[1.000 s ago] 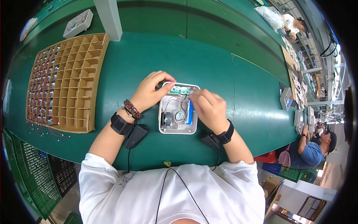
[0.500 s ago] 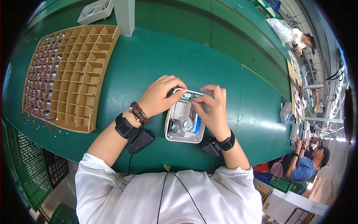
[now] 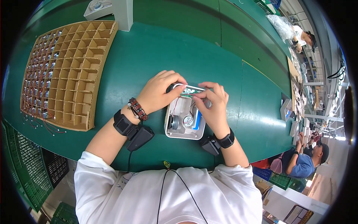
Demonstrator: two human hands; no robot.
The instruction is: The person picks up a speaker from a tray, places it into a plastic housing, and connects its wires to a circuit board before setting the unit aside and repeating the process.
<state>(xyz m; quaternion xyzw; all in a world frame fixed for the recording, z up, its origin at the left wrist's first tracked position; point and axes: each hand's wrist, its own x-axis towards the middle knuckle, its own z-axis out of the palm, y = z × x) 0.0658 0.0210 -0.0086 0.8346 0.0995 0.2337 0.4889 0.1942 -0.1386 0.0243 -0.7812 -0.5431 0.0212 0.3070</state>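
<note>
An open white plastic casing (image 3: 184,136) lies on the bench before me. Inside it are a round black speaker (image 3: 173,122), a pale round part (image 3: 188,120) and a blue block (image 3: 197,122). A green circuit board (image 3: 190,90) shows at the casing's far end. My left hand (image 3: 164,89) grips the far left corner, thumb on the near side and fingers behind. Over the board's right part, my right hand (image 3: 213,102) pinches a thin red wire (image 3: 180,98) between thumb and index finger. The wire's tip is hidden by the fingers.
To the left lies a divided cardboard tray (image 3: 87,95), its left columns filled with small wired parts. Another white casing (image 3: 99,9) sits beyond it by a grey post (image 3: 125,15). Other people work at the right, near a small box (image 3: 286,109).
My right thumb and index finger have come together by the board, and the red wire now arches up to them. The left hand keeps its grip. The whole view has shifted slightly.
</note>
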